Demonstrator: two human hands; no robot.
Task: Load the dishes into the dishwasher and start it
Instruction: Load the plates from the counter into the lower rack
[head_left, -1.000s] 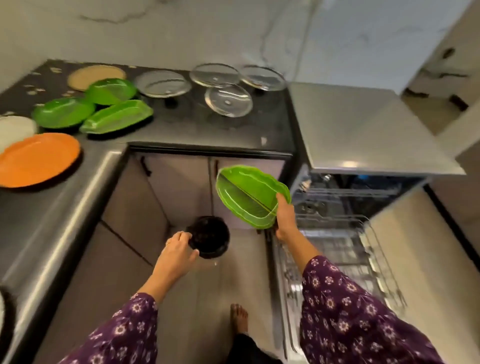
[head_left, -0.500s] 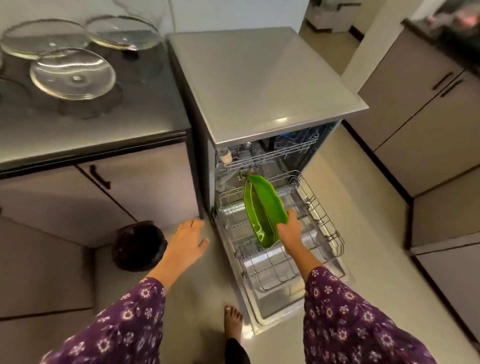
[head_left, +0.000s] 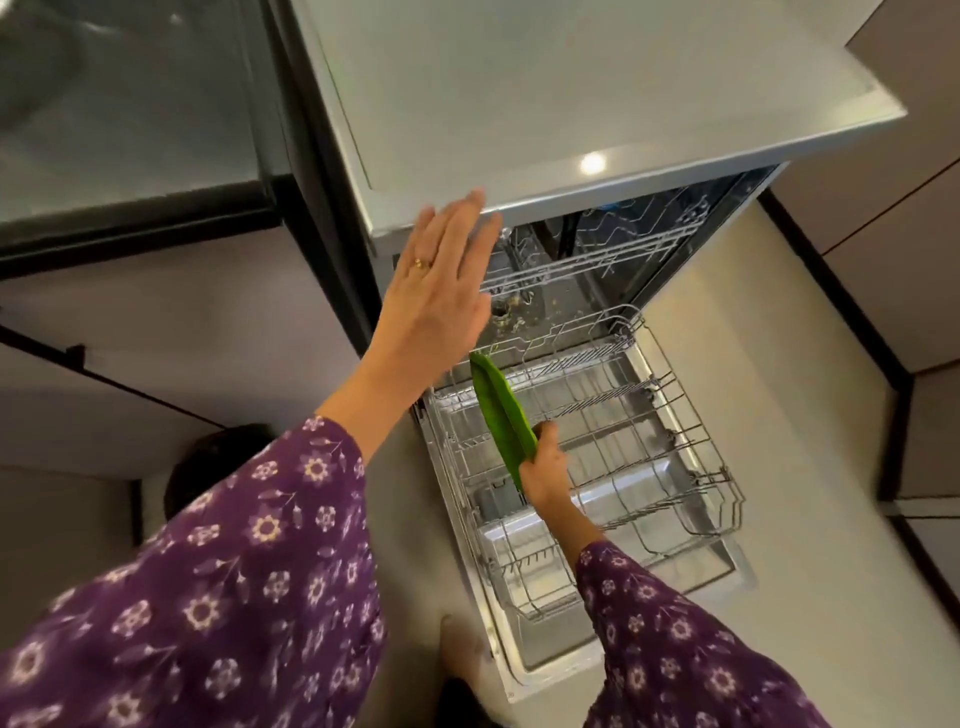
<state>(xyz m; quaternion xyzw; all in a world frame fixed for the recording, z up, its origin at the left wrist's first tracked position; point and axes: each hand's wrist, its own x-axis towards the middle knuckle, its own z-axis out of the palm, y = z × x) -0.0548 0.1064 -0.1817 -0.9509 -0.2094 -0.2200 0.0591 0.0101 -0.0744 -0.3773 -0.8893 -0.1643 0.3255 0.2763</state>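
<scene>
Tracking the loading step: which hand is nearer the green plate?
Right. The right hand holds the near end of the green plate over the lower rack; the left hand is open, up by the top front edge of the dishwasher, apart from the plate.
</scene>
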